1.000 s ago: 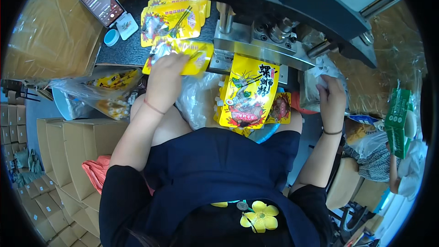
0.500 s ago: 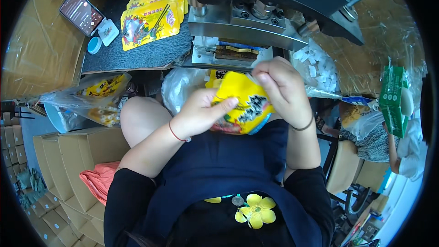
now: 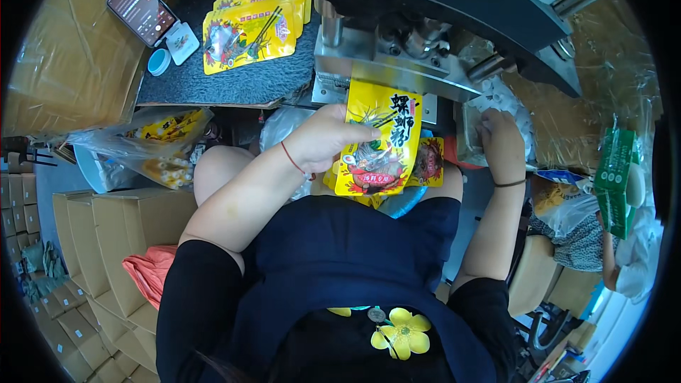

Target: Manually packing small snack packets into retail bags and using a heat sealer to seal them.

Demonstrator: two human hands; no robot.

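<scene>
My left hand (image 3: 332, 138) grips a yellow printed food pouch (image 3: 379, 145) by its left edge and holds it upright, its top under the metal jaw of the sealing machine (image 3: 397, 64). My right hand (image 3: 500, 142) is off to the right, fingers closed on a clear plastic packet (image 3: 474, 122) from a heap of small packets. More yellow pouches (image 3: 250, 28) lie stacked on the dark mat (image 3: 234, 81) at the upper left. Another pouch lies on my lap below the held one.
A phone (image 3: 140, 8), a small white box and a blue cap (image 3: 158, 62) lie on the mat's left end. A clear bag of yellow packets (image 3: 152, 145) hangs at the left. Cardboard boxes (image 3: 106, 241) are stacked at lower left. Green packs (image 3: 616, 177) stand at the right.
Both hands held the yellow pouch together over my lap before. Now my left hand alone has raised it to the machine jaw, and my right hand has gone right to the clear packets.
</scene>
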